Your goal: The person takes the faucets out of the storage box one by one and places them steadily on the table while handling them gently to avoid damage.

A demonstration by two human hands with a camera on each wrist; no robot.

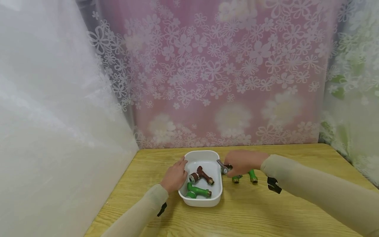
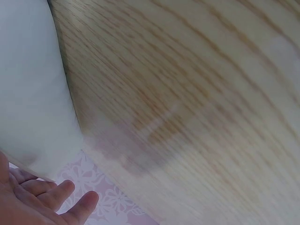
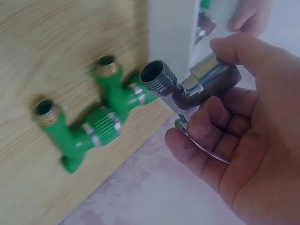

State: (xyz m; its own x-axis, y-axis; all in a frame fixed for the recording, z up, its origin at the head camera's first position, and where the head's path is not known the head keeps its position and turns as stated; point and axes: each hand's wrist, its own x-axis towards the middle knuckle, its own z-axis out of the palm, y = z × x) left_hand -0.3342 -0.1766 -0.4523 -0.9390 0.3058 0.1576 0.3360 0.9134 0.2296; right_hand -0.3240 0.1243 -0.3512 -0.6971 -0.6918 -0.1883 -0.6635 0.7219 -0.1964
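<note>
My left hand (image 1: pixel 175 176) rests on the left rim of a white plastic tub (image 1: pixel 202 202). Its loosely spread fingers (image 2: pixel 56 197) show beside the tub's wall in the left wrist view. Inside the tub lie a brown faucet (image 1: pixel 201 175) and a green faucet (image 1: pixel 199 191). Just beyond the right rim, my right hand (image 1: pixel 241 162) holds a silver faucet (image 3: pixel 206 82) between thumb and fingers. Its threaded end points away from the palm in the right wrist view. Two green faucets (image 3: pixel 105 124) lie on the table under and beside that hand.
Everything stands on a wood-grain table (image 1: pixel 251 214). A pink flowered curtain (image 1: pixel 225 82) hangs behind its back edge. White sheeting (image 1: pixel 59 115) closes the left side, and a pale floral curtain (image 1: pixel 352 108) hangs at the right.
</note>
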